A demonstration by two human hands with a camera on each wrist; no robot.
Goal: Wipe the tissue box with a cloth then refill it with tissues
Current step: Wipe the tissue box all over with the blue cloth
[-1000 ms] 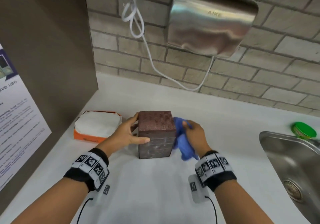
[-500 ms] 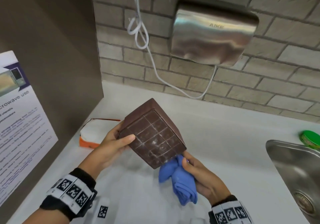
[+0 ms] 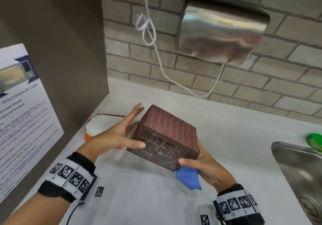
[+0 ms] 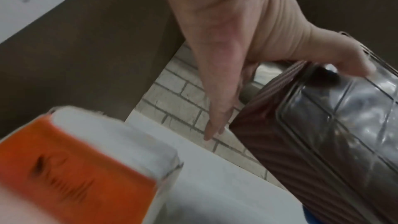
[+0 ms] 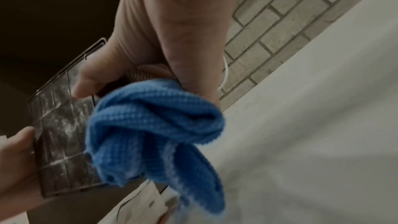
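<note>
Above the white tabletop [image 3: 148,198], in the head view, the brown ribbed plastic tissue box [image 3: 165,134] is held tilted, gridded base toward the camera, probably to expose that face for wiping. The right hand [image 3: 207,169] grips its near right corner with the bunched blue cloth [image 3: 188,176] trapped under the palm. The left hand [image 3: 118,134] is spread, thumb on the base.

From the left wrist, straight fingers [image 4: 217,108] flank the box; the orange pack of white tissues [image 4: 86,168] waits nearby.

From the right wrist, the thumb [image 5: 90,81] pins the base and the cloth dangles.
</note>
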